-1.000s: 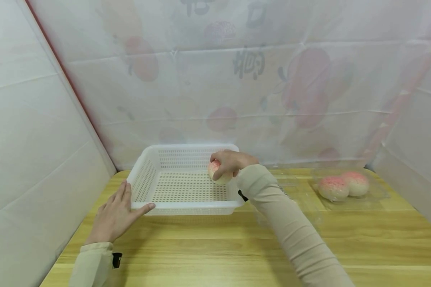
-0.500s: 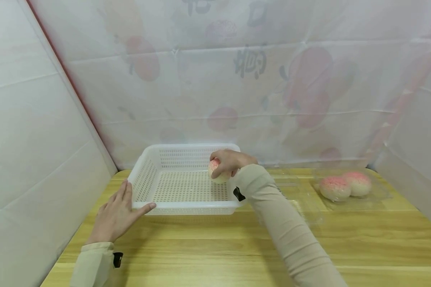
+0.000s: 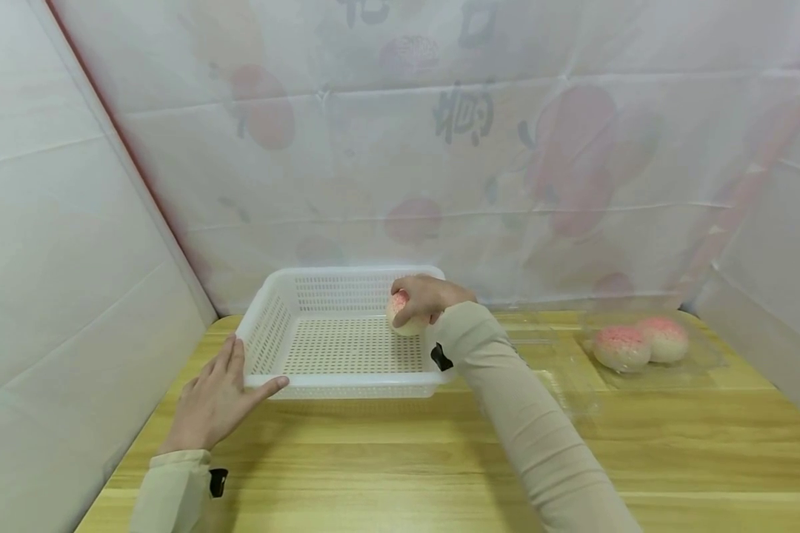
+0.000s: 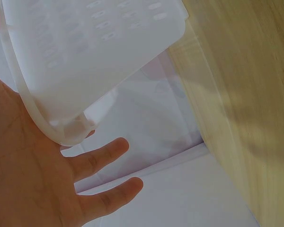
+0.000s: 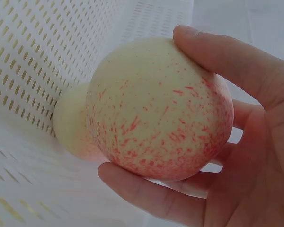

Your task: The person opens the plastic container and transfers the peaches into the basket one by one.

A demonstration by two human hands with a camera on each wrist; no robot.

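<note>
Nearest, on the left of the wooden counter (image 3: 387, 451), lay the left hand (image 3: 215, 400), flat and palm down, fingers straight, thumb stretched right along the near rim of the white perforated basket (image 3: 273, 337). Seen from the left wrist, rested with its open palm (image 4: 33, 170) against the near left corner of that basket (image 4: 85, 56); gripped nothing. Reached in from the near right, over the basket's right rim, a beige-sleeved forearm (image 3: 527, 414). At its end was the right hand (image 3: 430, 296), inside the far right part of the basket, fingers and thumb curled in a snug grip round a peach-shaped bun (image 3: 403, 317), cream with a pink speckled top. Shown close from the right wrist, the bun (image 5: 158, 109) was pinched between thumb below and fingers (image 5: 227, 59) above, held just beside the basket's slotted wall (image 5: 33, 61); could not tell whether it touched the basket floor. Farther right, well apart from the basket, lay two more peach buns (image 3: 636, 342) touching each other in a clear plastic tray (image 3: 703, 359). Behind everything hung a translucent white sheet (image 3: 440, 148) with faded red print.
</note>
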